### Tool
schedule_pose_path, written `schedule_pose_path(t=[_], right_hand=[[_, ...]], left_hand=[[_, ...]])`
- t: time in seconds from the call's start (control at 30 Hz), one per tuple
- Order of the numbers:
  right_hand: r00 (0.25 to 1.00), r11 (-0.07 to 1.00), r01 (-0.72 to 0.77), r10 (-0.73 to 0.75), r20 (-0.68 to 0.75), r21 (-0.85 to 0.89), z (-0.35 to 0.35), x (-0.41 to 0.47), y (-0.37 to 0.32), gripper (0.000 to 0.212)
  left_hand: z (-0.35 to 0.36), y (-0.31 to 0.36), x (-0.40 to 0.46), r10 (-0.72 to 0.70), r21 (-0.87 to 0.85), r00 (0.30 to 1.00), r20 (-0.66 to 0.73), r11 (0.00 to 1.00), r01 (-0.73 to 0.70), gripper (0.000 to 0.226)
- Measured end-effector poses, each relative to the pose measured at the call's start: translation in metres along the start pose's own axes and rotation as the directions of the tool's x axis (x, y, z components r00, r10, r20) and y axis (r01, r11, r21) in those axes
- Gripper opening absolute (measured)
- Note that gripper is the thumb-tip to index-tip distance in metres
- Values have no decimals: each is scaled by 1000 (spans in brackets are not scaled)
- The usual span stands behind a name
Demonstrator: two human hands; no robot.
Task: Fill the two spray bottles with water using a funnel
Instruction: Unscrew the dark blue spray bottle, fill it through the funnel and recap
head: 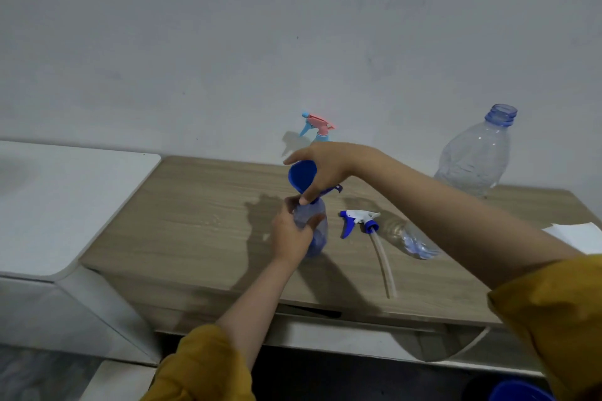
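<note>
My left hand (291, 235) grips a clear blue-tinted spray bottle (317, 231) standing upright on the wooden table (195, 221), with its spray head off. My right hand (325, 169) holds a blue funnel (301, 176) tilted at the bottle's neck. The white-and-blue trigger spray head (356, 221) with its long tube lies on the table just right of the bottle. A second spray bottle with a pink-and-light-blue trigger head (317, 125) stands behind my right hand by the wall, its body hidden. A large clear water bottle (474, 153) stands uncapped at the back right.
A small clear plastic bottle (408, 238) lies on its side beside the spray head. White paper (576, 234) sits at the table's right edge. A white surface (65, 198) adjoins the table on the left. A blue round object (521, 392) shows at the bottom right.
</note>
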State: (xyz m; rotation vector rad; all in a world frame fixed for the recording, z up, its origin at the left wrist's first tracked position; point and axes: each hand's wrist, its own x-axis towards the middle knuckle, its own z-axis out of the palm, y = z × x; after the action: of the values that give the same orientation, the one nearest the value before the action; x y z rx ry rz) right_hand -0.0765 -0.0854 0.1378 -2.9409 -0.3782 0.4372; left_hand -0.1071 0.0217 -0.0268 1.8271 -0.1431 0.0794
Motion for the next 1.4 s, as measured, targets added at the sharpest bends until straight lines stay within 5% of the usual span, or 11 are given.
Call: schedule_pose_path(t=[0.23,0.4,0.7,0.9,1.17,1.4], right_hand=[[992,999,-23,29,-123,42,-19,-17,3,68],[947,933,-21,134,-292,359,-20,-56,27,51],[679,569,-98,638,-363,817,104,-77,60,56],[540,426,-53,773,-333,903,181,-73,46,57],[490,609,-126,724,-485,783,247,-69,12,54],[553,627,-150,695,-460,765,269,-71,12,75]], left_hand=[[-3,-4,1,52,48,998,-23,998,-51,50],[-5,-8,0,91,25,995,-43,996,-90,48],[-3,-14,5,150,22,987,-58,989,-149,52],[-3,-13,4,163,43,986,-28,986,-162,53],[-3,-16,5,173,47,985,-17,984,-172,53],[-2,-18,3,152,57,988,-19,987,-151,53]])
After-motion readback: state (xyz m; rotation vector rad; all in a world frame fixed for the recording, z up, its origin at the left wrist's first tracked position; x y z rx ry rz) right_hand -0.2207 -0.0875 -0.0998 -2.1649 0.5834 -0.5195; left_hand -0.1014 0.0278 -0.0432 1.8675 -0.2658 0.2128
